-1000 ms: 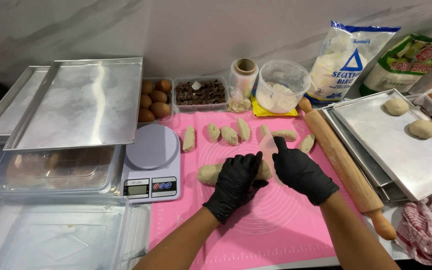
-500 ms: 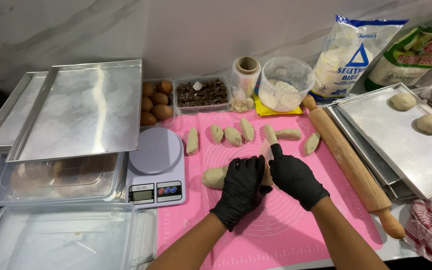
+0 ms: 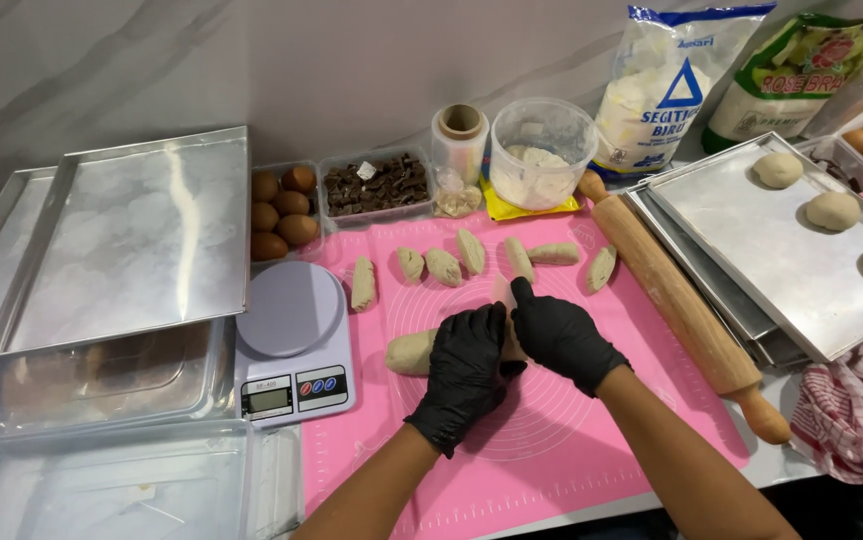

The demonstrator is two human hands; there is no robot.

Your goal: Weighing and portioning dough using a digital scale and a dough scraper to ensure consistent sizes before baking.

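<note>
At the far left, metal baking trays (image 3: 121, 240) lie upside down over clear plastic tubs (image 3: 81, 385), with a digital kitchen scale (image 3: 293, 335) beside them. Behind it, a clear tray of brown eggs (image 3: 281, 212) sits next to a tub of chopped chocolate (image 3: 375, 184). On the pink silicone mat (image 3: 571, 440), a log of pale dough (image 3: 413, 351) lies under the left hand (image 3: 463, 370), whose gloved fingers are curled over its right end; the right hand (image 3: 561, 335) presses against the same end, fingers held together (what they grip is hidden). Seven small dough pieces (image 3: 443, 266) lie in a row behind. Further right come a round tub of flour (image 3: 541, 152), a wooden rolling pin (image 3: 681, 305), and a tray (image 3: 751, 225) holding three dough balls (image 3: 833, 210).
</note>
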